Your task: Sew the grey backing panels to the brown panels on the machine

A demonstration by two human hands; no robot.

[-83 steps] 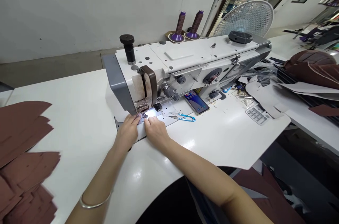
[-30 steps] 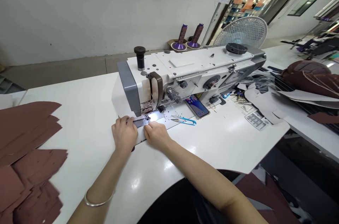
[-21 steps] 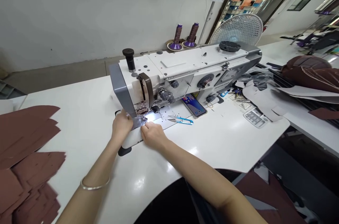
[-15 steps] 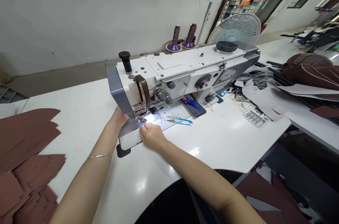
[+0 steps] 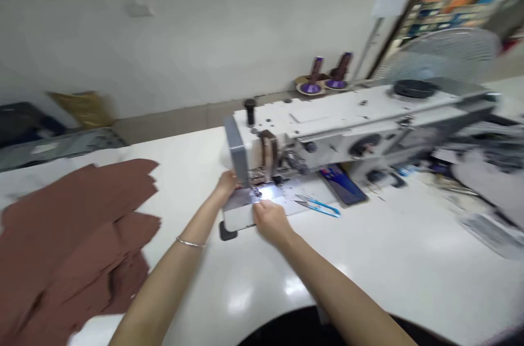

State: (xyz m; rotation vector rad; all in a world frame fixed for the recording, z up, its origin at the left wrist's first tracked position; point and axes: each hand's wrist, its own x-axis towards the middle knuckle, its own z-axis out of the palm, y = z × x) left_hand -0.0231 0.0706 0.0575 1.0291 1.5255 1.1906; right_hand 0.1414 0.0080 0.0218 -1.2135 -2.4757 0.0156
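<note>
A white and grey sewing machine stands on the table, its lamp lighting the needle area. My right hand is just in front of the presser foot, fingers curled together in a pinch. Anything between those fingertips is too small or blurred to name. At the left of the machine head is my left hand, its fingers mostly hidden behind the head. To the right of my right hand lie blue thread snips, their blades towards the needle. A phone rests under the machine arm.
Overlapping brown cut pieces cover the table's left side. Two thread cones stand behind the machine, with a fan farther right. Pale scraps and tools lie at the right. A dark opening curves into the table's front edge.
The view has swung left, so the machine and both hands appear farther right and more brown pieces show. Both hands stay around the needle area.
</note>
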